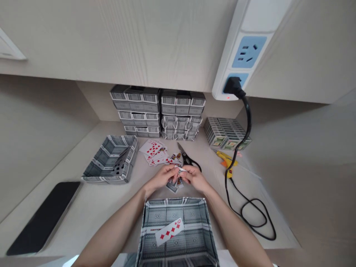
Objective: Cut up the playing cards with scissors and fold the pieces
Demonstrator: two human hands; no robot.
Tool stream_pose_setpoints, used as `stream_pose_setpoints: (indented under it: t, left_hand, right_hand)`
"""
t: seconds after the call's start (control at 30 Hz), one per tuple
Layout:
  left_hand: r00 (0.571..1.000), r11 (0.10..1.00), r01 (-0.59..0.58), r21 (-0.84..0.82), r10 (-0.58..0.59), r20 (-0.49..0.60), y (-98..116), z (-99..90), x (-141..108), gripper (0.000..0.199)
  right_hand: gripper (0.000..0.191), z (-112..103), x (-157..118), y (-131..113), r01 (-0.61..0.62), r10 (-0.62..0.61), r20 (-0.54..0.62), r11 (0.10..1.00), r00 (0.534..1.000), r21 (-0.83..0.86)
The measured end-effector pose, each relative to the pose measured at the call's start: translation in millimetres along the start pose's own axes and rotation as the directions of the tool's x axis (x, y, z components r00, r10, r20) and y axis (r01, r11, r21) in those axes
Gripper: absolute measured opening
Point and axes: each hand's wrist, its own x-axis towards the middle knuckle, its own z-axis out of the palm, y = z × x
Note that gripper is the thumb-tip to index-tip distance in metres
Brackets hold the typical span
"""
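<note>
Hands [167, 174] [192, 177] both pinch one small card piece [180, 169] between curled fingers

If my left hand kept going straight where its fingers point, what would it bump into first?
Probably your right hand. Your left hand points towards it, with only the small white piece of card at the fingertips between. How deep each finger sits is hard to tell.

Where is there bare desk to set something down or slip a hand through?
The widest bare desk lies between the black slab, left box and left forearm. A smaller patch sits between scissors and yellow glue gun. It is crowded mid-desk, with loose cards, left hand and right hand, along the back with stacked boxes, and at right, where the cord loops.
</note>
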Motion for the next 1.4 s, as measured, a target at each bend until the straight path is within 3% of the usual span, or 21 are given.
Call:
stream_pose_setpoints:
  t: [0.1, 0.17, 0.3, 0.43, 0.57, 0.77, 0.9, 1.17, 1.4]
  left_hand:
    - [1.000, 0.991, 0.018, -0.133, -0.015, 0.020, 0.7, -0.4, 0.6, 0.042]
    - [1.000, 0.991, 0.028, -0.133, -0.028, 0.000, 4.0, -3.0, 0.5, 0.043]
    - [0.992, 0.995, 0.056, 0.080, -0.047, -0.116, 12.0, -11.6, -1.5, 0.039]
    - [0.983, 0.953, -0.012, 0.302, 0.067, -0.173, 15.8, -16.5, -3.2, 0.034]
    - [0.963, 0.930, -0.060, 0.363, 0.150, -0.223, 14.3, -16.6, -1.9, 0.027]
    - [0.971, 0.951, -0.034, 0.307, 0.104, -0.213, 10.3, -17.2, -0.2, 0.028]
    - [0.974, 0.963, -0.040, 0.265, 0.097, -0.207, 13.0, -18.3, -0.5, 0.028]
    - [0.974, 0.977, 0.129, -0.169, -0.157, -0.165, 12.4, -12.6, -0.2, 0.025]
    - [0.970, 0.954, 0.125, -0.274, -0.176, -0.170, 9.3, -8.3, 0.1, 0.026]
  right_hand:
    - [0.030, 3.6, 0.0, -0.1, 0.025, -0.026, 0.031, 0.999, 0.999, 0.028]
    - [0.031, 5.9, 0.9, 2.6, 0.036, -0.037, 0.030, 0.999, 0.999, 0.030]
    - [0.040, 7.7, 3.4, 10.1, -0.040, 0.041, -0.015, 0.998, 0.999, 0.052]
    - [0.044, 5.2, 3.8, 12.0, -0.095, 0.100, -0.034, 0.989, 0.994, 0.109]
    - [0.040, 2.4, 2.9, 10.2, -0.078, 0.080, -0.053, 0.996, 0.995, 0.040]
    - [0.032, 1.2, 3.5, 8.3, -0.078, 0.078, -0.071, 0.997, 0.994, 0.000]
    - [0.032, -1.5, 2.4, 5.6, -0.097, 0.100, -0.039, 0.992, 0.994, 0.076]
    - [0.032, -2.8, -1.7, -0.8, -0.184, 0.190, 0.025, 0.897, 0.981, 0.403]
    - [0.030, -5.2, -2.8, -6.0, -0.218, 0.216, 0.049, 0.895, 0.975, 0.389]
